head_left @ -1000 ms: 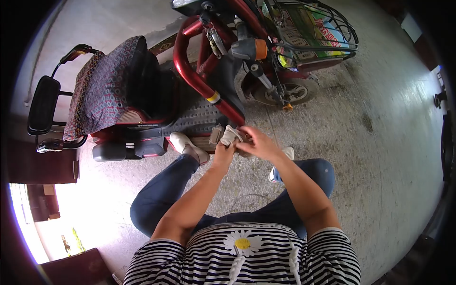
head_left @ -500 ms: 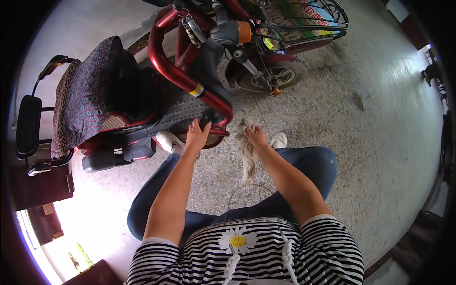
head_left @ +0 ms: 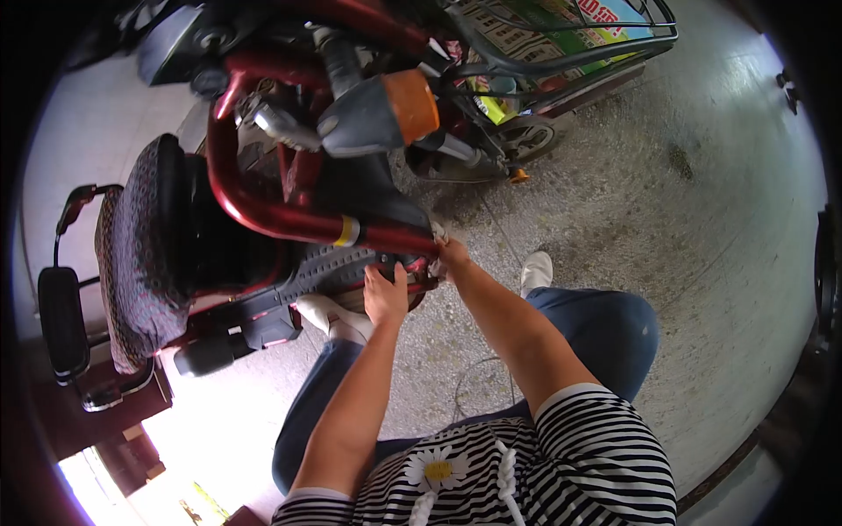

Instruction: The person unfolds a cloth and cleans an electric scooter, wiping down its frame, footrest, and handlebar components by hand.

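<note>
My right hand (head_left: pixel 452 258) is closed around a crumpled grey-beige rag (head_left: pixel 439 233), pressing it to the lower front end of the scooter's red tube frame (head_left: pixel 289 223). Most of the cloth is hidden behind the hand and tube. Beside it, my left hand (head_left: pixel 385 296) lies at the edge of the black ribbed footboard (head_left: pixel 329 263), thumb and fingers apart around a small black part. Some of its fingertips are hard to make out.
A grey and orange turn signal (head_left: pixel 381 114) juts out above the tube. Farther back are a wire basket (head_left: pixel 561 57) holding printed packages and a front wheel (head_left: pixel 526 140). The cloth-covered seat (head_left: pixel 145 254) and a black mirror (head_left: pixel 63 317) are at left.
My right hand has carried the rag up and left from over the floor onto the red tube. The view has leaned closer to the scooter; my left hand stays at the footboard edge.
</note>
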The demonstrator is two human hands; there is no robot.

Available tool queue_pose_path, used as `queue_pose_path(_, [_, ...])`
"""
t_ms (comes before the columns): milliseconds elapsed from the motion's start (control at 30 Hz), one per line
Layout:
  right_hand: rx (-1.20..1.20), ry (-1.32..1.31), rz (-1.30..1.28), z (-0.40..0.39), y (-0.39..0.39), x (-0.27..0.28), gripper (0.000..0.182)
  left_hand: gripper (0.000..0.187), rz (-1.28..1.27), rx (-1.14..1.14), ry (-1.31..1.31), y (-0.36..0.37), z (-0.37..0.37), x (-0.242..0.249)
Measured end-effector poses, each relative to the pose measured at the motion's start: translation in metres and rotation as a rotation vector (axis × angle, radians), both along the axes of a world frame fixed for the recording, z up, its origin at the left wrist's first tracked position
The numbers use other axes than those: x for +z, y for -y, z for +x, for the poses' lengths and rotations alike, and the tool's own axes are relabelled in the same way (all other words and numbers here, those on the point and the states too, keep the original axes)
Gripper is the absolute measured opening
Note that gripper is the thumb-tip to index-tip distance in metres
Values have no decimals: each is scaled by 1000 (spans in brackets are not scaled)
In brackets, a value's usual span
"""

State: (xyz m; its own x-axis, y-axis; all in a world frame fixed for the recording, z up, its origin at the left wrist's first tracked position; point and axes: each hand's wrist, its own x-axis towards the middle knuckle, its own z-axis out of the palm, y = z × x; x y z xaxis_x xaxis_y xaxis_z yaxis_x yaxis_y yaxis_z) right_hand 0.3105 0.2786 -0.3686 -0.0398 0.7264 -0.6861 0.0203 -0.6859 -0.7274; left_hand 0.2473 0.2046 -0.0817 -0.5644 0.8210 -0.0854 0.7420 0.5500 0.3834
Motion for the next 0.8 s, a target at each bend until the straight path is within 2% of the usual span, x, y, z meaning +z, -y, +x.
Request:
queue_pose_path(33, [-13,-2,-2,1,-8,1,28,43,-15,-10,-4,-3,4,-2])
queue_pose_path(100, [81,-113,-63,4,-22,11,46,41,-19,-47,-2,-4,8,-4])
queue_pose_path(133, [75,-115,-62,6,-32,32,46,39,-19,-74,2,-5,9,-5])
queue_pose_path(200, [-88,-289,-179,16,-54,104,43,37,-1,-95,15,-5,7,-6])
queue_pose_path(233, [-32,-125,-93,24,-62,137,34,37,1,-105,23,-5,6,-7])
queue_pose_path(267, [-33,-125,-92,23,-69,139,34,36,4,-110,34,-4,5,-8])
queue_pose_path(333, [-14,-30,269,20,-78,159,27,36,4,-116,33,-5,4,-9])
queue_pose_path(367, [7,-33,333,22,-77,178,27,36,2,-124,31,-4,4,-9])
queue_pose_path(433, [48,58,441,30,-78,278,26,36,5,-125,56,-2,0,-13])
queue_pose_path(467, [45,67,522,28,-74,298,24,36,8,-133,75,-1,-3,-14])
queue_pose_path(533, [88,194,654,30,-57,310,23,37,26,-136,91,3,-10,-8])
queue_pose_path(600, [-125,152,679,26,-35,288,23,40,20,-123,150,4,-20,-5])
queue_pose_path(633, [-34,290,561,37,-29,285,23,45,-47,-82,153,5,-21,-4])
queue_pose_path(667, [41,423,518,40,-25,251,22,45,-29,-78,149,5,-21,-3])
queue_pose_path(733, [77,416,511,57,-17,238,23,52,-66,-67,187,4,-20,0])
queue_pose_path(767, [168,442,495,60,-16,226,26,62,-145,-32,187,3,-18,8])
queue_pose_path(800, [265,469,475,65,-13,237,29,62,-130,-20,191,10,-19,5])
